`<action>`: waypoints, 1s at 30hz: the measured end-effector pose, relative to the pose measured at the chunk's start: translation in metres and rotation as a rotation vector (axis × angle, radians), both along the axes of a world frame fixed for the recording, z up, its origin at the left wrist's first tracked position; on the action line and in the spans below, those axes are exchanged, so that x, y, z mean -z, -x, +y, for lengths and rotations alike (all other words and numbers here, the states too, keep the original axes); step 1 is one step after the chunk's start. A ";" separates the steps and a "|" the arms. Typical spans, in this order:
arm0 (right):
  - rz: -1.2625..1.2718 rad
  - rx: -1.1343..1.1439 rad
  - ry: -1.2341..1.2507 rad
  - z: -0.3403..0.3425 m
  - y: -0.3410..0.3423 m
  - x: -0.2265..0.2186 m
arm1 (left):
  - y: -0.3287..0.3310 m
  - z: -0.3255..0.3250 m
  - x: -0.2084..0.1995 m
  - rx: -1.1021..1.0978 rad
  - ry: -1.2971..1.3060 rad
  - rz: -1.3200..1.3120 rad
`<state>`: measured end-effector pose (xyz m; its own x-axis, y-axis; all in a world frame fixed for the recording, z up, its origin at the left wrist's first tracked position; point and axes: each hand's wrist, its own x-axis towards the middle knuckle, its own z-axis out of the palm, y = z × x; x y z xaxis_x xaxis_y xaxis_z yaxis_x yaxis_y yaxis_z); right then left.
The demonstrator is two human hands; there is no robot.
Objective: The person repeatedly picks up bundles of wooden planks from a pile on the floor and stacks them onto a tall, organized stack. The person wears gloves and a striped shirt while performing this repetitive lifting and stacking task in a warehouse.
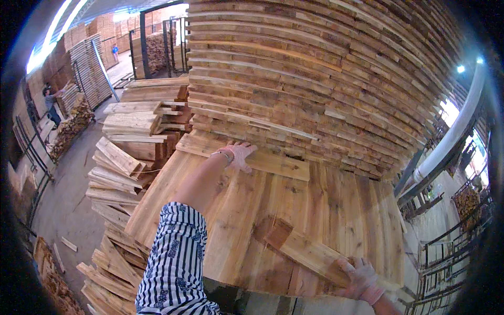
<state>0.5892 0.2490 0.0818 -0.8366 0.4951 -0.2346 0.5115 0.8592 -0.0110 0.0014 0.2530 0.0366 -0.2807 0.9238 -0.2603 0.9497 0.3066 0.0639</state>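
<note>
My left hand (240, 156), in a thin pale glove, reaches to the far side of a surface of boards laid edge to edge (336, 210). Its fingers are spread and rest over a loose board (281, 164) that lies crosswise against the base of the tall stack. At the near right, my right hand (362, 281), also gloved, is closed round the near end of a short thick plank (312, 250). That plank lies slantwise over the boards, its reddish-brown cut end pointing to the far left. The underside of the right hand's grip is hidden.
A tall stack of layered boards (315, 79) rises behind the surface. Uneven piles of planks (128, 121) stand along the left side, beside a grey floor (68, 210). Black metal racks (446, 262) are at the right. A person (51, 105) stands far left.
</note>
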 end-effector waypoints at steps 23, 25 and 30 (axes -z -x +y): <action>-0.141 0.216 0.260 0.207 0.182 -0.009 | 0.068 0.025 0.025 0.128 -0.083 -0.002; -0.189 0.137 0.226 0.209 0.191 -0.015 | 0.053 0.028 0.009 0.089 -0.025 -0.006; -0.098 0.367 0.299 0.245 0.195 -0.002 | 0.060 0.027 0.018 0.045 0.010 -0.031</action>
